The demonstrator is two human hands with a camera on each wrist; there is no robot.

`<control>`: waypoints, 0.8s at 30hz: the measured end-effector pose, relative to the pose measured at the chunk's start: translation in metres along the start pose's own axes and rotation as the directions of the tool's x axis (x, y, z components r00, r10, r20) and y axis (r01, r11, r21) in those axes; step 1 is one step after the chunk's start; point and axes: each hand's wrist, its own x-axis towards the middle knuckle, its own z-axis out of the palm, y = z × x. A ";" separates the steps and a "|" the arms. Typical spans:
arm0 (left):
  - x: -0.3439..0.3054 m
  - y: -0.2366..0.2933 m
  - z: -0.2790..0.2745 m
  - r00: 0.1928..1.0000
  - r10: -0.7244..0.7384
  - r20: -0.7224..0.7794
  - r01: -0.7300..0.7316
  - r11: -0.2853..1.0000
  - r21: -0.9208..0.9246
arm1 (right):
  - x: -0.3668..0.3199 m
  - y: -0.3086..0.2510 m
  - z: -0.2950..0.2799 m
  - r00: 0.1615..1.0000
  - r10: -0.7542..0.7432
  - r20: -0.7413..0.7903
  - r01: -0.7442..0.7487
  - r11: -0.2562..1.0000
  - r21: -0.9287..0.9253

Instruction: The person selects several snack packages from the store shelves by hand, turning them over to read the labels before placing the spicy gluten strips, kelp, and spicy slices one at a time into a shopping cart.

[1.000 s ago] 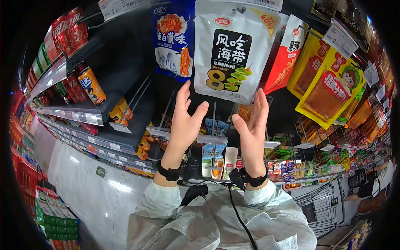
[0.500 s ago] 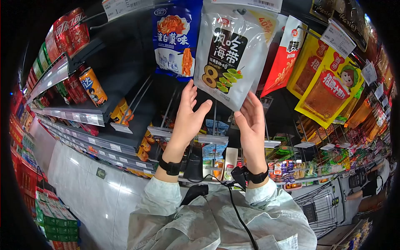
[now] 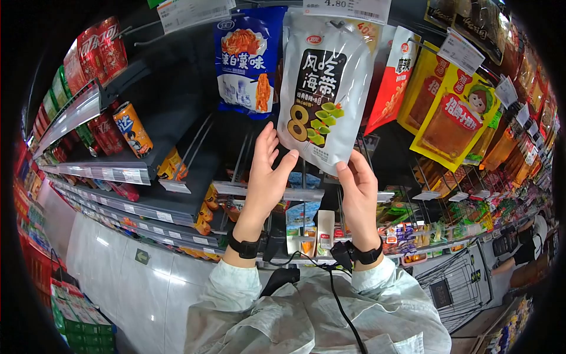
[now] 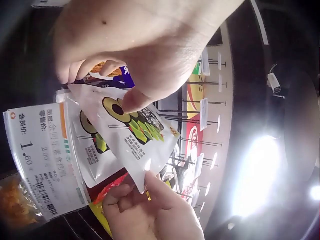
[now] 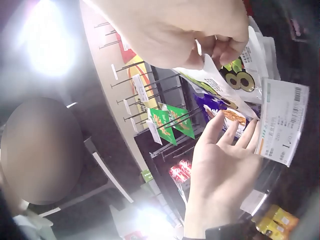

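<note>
A silver seaweed pouch (image 3: 321,88) hangs below a price tag, its lower end tilted towards the person. The right hand (image 3: 359,197) pinches its lower right corner between thumb and fingers, a grip also visible in the left wrist view (image 4: 155,212). At the pouch's lower left is the left hand (image 3: 265,174), thumb tip at the front edge and fingers extended. The right wrist view shows this left hand (image 5: 222,170) with its palm turned up and fingers spread beside the pouch. Another silver pouch (image 4: 92,150) hangs behind the first.
A blue pouch (image 3: 247,65) hangs to the left, a red and white one (image 3: 392,82) and yellow packs (image 3: 457,115) to the right. Metal hooks and price tags (image 3: 463,50) stick out around them. Shelves with cans (image 3: 132,130) stand left; a wire cart (image 3: 454,289) is lower right.
The right hand has risen from beside the pouch and taken its lower corner. The pouch's bottom has come down towards the person, and the left thumb has come to its edge.
</note>
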 end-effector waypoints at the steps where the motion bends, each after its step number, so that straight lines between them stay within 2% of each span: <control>1: -0.001 0.001 0.000 1.000 0.011 -0.016 -0.011 1.000 0.019 | -0.003 -0.003 -0.001 1.000 -0.008 0.000 0.008 1.000 0.000; 3: -0.001 0.005 -0.002 0.998 0.034 -0.046 -0.031 0.998 0.058 | -0.007 -0.006 -0.001 1.000 -0.018 -0.021 0.018 1.000 0.007; 6: -0.005 0.017 -0.002 0.999 -0.030 -0.019 0.028 0.993 -0.112 | -0.013 -0.013 -0.002 0.999 -0.015 -0.042 0.016 0.999 0.028; 7: -0.007 0.020 0.000 0.999 -0.010 -0.046 0.005 0.995 -0.102 | -0.016 -0.014 -0.002 0.998 -0.023 -0.050 0.025 0.999 0.038; 10: -0.013 0.028 -0.002 0.998 -0.035 -0.047 0.024 0.974 -0.224 | -0.022 -0.016 -0.003 0.996 -0.038 -0.079 0.045 0.995 0.091; 14: -0.023 0.043 -0.008 0.999 -0.016 -0.031 0.008 0.974 -0.228 | -0.030 -0.023 0.000 0.994 -0.050 -0.094 0.065 0.984 0.166; 18: -0.034 0.051 -0.013 1.000 0.004 -0.021 -0.009 0.963 -0.268 | -0.037 -0.025 0.004 0.995 -0.062 -0.083 0.069 0.994 0.090; 24: -0.051 0.069 -0.022 1.000 0.013 0.003 -0.012 0.959 -0.283 | -0.048 -0.036 0.019 0.994 -0.056 -0.098 0.068 0.991 0.117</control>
